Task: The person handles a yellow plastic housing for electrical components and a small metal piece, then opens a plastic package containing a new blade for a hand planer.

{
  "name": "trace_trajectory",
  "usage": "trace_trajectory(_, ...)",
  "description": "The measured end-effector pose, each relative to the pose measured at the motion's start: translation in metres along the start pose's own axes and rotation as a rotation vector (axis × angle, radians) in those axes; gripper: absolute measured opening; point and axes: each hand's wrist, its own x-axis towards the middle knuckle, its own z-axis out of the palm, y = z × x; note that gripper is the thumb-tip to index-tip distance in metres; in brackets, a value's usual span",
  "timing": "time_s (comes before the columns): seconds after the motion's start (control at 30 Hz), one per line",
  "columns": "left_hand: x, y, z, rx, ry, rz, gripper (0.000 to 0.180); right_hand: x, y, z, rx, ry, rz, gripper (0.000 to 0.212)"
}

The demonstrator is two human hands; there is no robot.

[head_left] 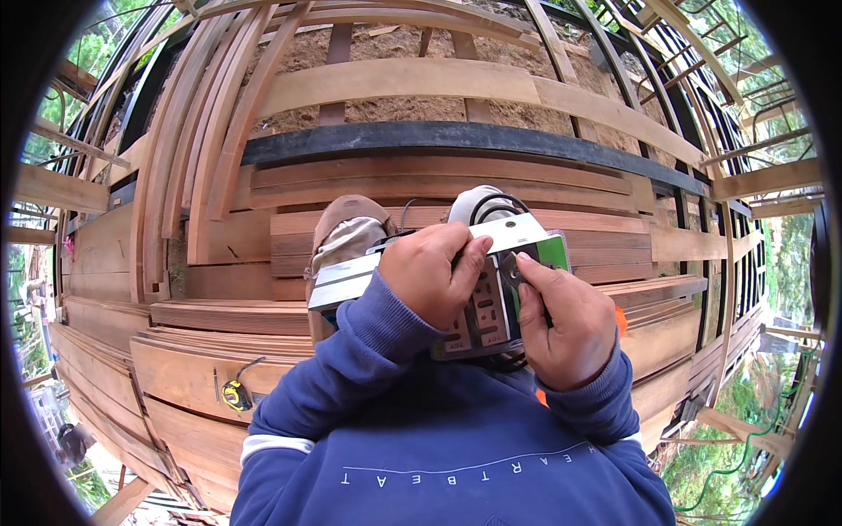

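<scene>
In front of my lap is a clear plastic blister pack (488, 309) with a green and white card and dark slotted metal pieces inside. My left hand (427, 273) is closed over its upper left part, thumb and fingers pressed together near the white edge. My right hand (568, 326) grips the right side, its thumb lying on the dark insert and the other fingers curled underneath. A long white strip (346, 277) sticks out left of my left hand; whether it belongs to the pack I cannot tell. A black cord (498, 198) loops behind the pack.
Stacked wooden planks (210, 364) lie around me, with a yellow and black tape measure (235, 394) on the left ones. Long boards (399, 85) and a black beam (438, 137) cross ahead over bare soil (395, 48). Something orange (621, 321) shows beside my right wrist.
</scene>
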Motion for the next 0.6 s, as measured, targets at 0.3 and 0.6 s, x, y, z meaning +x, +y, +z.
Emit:
trace_trajectory(0.3, -0.002, -0.001, 0.002, -0.024, 0.013, 0.014, 0.028, -0.004, -0.003, -0.008, -0.028, -0.091, 0.013, 0.028)
trace_trajectory(0.6, -0.002, 0.0, 0.001, -0.025, 0.017, 0.009, 0.03, -0.013, -0.003, -0.019, 0.011, -0.122, -0.003, 0.029)
